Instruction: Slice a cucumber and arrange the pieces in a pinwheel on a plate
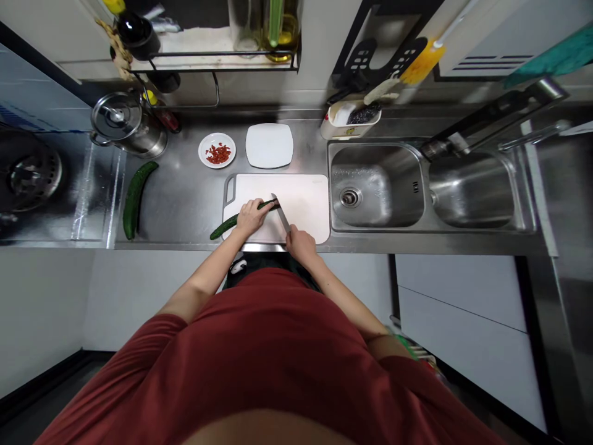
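Observation:
A dark green cucumber (225, 227) lies slanted across the white cutting board (306, 207), its left end past the board's edge. My left hand (251, 217) is closed over the cucumber near its right end. In my right hand (301, 243) is the handle of a kitchen knife (280, 214). The blade stands at the cucumber's right end, close to my left fingertips; whether it has entered the flesh I cannot tell. A second whole cucumber (134, 199) rests on the steel counter at the left.
Behind the board are a plate (204, 151) of chopped red pieces and a white square plate (269, 146). A lidded steel pot (148, 139) stands back left. To the right is a double sink (377, 210) with a faucet (491, 117). A utensil holder (345, 130) stands behind it.

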`<state>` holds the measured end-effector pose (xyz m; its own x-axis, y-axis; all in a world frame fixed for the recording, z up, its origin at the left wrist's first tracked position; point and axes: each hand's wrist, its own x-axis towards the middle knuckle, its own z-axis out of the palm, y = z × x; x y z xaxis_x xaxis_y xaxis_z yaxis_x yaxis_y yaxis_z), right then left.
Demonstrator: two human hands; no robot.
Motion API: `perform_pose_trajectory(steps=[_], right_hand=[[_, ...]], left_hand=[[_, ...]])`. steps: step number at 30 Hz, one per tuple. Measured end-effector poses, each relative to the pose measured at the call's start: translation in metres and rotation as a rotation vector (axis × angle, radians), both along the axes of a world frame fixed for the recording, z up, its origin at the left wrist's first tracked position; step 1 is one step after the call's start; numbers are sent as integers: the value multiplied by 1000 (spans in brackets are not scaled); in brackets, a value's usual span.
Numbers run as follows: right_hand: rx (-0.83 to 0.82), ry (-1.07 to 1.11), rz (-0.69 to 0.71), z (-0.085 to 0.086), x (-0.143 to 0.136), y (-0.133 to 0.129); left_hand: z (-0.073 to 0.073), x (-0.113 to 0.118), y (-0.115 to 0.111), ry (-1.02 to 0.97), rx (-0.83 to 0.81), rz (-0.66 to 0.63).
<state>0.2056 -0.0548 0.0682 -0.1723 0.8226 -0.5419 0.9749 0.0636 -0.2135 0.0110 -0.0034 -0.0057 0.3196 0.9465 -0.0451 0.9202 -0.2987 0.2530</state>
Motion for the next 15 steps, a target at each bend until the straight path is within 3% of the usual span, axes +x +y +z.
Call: perform_pose_trajectory(steps=[15], right_hand=[[-18, 9, 16, 2, -3, 13]], left_hand=[[5, 0, 3, -36, -9, -11]])
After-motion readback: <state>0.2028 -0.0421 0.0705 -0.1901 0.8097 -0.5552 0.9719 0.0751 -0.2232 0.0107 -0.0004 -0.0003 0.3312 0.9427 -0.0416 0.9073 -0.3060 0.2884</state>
